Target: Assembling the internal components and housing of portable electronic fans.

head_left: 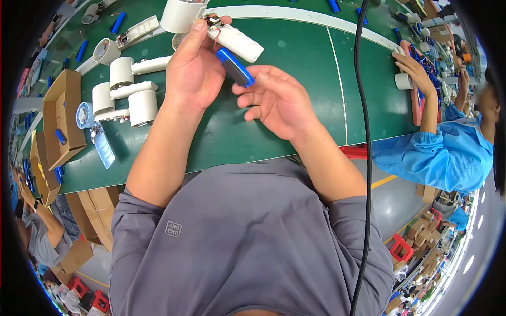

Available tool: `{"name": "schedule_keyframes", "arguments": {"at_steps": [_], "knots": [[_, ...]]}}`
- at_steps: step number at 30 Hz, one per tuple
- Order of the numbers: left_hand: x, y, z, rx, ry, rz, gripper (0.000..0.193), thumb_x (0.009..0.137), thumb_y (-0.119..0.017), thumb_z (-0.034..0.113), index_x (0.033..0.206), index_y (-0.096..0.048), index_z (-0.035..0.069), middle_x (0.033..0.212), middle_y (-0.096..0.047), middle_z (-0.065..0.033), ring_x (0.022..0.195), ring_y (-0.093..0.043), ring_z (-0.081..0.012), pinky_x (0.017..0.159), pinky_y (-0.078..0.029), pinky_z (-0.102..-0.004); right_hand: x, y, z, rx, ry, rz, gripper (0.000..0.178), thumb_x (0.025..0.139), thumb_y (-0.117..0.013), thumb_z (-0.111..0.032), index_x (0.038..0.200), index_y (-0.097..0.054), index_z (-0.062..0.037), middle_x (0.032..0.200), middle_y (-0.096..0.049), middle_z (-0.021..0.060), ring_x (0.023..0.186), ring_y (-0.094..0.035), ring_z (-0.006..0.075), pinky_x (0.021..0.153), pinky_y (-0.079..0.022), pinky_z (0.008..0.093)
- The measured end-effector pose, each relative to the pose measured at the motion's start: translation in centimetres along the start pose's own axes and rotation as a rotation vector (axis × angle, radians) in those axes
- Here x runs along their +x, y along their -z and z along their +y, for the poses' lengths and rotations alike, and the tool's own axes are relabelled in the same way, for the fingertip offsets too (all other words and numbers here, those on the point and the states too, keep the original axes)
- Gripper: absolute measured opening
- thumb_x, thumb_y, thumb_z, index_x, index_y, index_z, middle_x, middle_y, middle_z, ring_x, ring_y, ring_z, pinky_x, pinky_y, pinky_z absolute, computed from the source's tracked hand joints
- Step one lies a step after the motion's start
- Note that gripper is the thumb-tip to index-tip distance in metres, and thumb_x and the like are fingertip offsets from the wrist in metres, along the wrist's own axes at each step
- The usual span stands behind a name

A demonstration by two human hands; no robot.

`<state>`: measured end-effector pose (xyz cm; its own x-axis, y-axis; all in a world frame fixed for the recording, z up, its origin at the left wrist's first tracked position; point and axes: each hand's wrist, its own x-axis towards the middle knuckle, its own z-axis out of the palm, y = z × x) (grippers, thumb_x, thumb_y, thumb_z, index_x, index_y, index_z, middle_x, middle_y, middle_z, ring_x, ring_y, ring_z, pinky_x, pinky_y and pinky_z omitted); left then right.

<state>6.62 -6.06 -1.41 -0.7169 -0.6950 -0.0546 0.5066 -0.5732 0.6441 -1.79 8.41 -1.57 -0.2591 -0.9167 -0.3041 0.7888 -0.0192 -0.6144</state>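
Observation:
My left hand (197, 76) grips a white handheld appliance, a wide round head (182, 15) joined to a slim handle (240, 43). The handle is open near the head, where small electronic parts and a red wire show. From there a blue battery pack (234, 68) hangs out, with a dark patch along its side. My right hand (279, 100) pinches the pack's lower end between thumb and fingers, the other fingers curled loosely. To the left lie several similar white appliances (142, 108), and next to them a light-blue one (85, 115) with its handle shell (103, 147).
Cardboard boxes (66, 116) stand along the green bench's left edge. A black cable (363, 105) hangs down right of my hands. At the right, a co-worker in blue (432, 152) reaches over a red tray (416, 100). Another person (45, 237) works at the lower left.

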Motion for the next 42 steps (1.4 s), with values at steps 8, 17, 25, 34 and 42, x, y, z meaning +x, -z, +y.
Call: {"name": "schedule_keyframes", "arguments": {"at_steps": [8, 17, 25, 34, 42], "knots": [[-0.7, 0.1, -0.7, 0.197, -0.092, 0.019, 0.032, 0.096, -0.04, 0.027, 0.111, -0.053, 0.002, 0.101, -0.061, -0.0108, 0.086, -0.058, -0.0184, 0.076, -0.048, -0.0331, -3.3, -2.5, -0.4, -0.562, 0.445, 0.202, 0.023, 0.082, -0.061, 0.0, 0.104, -0.054, 0.0027, 0.081, -0.063, 0.0107, 0.065, -0.06, 0.013, 0.05, -0.048, 0.0229], [-1.5, -0.5, -1.8, 0.25, 0.021, 0.054, 0.04, 0.096, -0.038, 0.033, 0.113, -0.054, 0.0, 0.091, -0.063, -0.0097, 0.081, -0.059, -0.0167, 0.07, -0.05, -0.0304, -0.8, -1.7, 1.4, -1.474, 1.235, 0.274, 0.02, 0.065, -0.069, -0.001, 0.084, -0.061, -0.0025, 0.069, -0.055, 0.0085, 0.058, -0.054, 0.024, 0.05, -0.044, 0.0334], [-1.3, -0.4, -2.1, 0.059, 0.048, 0.003, 0.033, 0.096, -0.04, 0.028, 0.107, -0.052, -0.001, 0.092, -0.062, -0.0124, 0.078, -0.058, -0.0186, 0.07, -0.05, -0.033, -0.2, -1.4, 1.4, -1.585, 1.202, 0.266, 0.017, 0.066, -0.069, -0.005, 0.082, -0.061, -0.0046, 0.068, -0.053, 0.0063, 0.059, -0.053, 0.0239, 0.05, -0.043, 0.0348], [-1.3, -0.3, -1.5, 0.237, 0.215, -0.113, 0.027, 0.087, -0.057, 0.007, 0.112, -0.048, 0.002, 0.109, -0.059, -0.017, 0.098, -0.06, -0.0254, 0.086, -0.051, -0.0374, 0.1, 0.0, 0.8, -1.713, 1.294, 0.333, 0.018, 0.066, -0.071, -0.009, 0.084, -0.066, -0.0094, 0.075, -0.057, 0.002, 0.064, -0.053, 0.0216, 0.05, -0.044, 0.0328], [-1.5, -0.2, -1.5, 0.087, 0.159, -0.184, 0.038, 0.087, -0.055, 0.005, 0.121, -0.04, 0.002, 0.12, -0.05, -0.0211, 0.106, -0.056, -0.0319, 0.088, -0.051, -0.045, -0.4, -0.9, 1.2, -0.694, 0.547, 0.366, 0.035, 0.073, -0.075, -0.011, 0.097, -0.055, 0.0033, 0.081, -0.06, 0.0088, 0.07, -0.059, 0.0134, 0.056, -0.049, 0.0254]]}}
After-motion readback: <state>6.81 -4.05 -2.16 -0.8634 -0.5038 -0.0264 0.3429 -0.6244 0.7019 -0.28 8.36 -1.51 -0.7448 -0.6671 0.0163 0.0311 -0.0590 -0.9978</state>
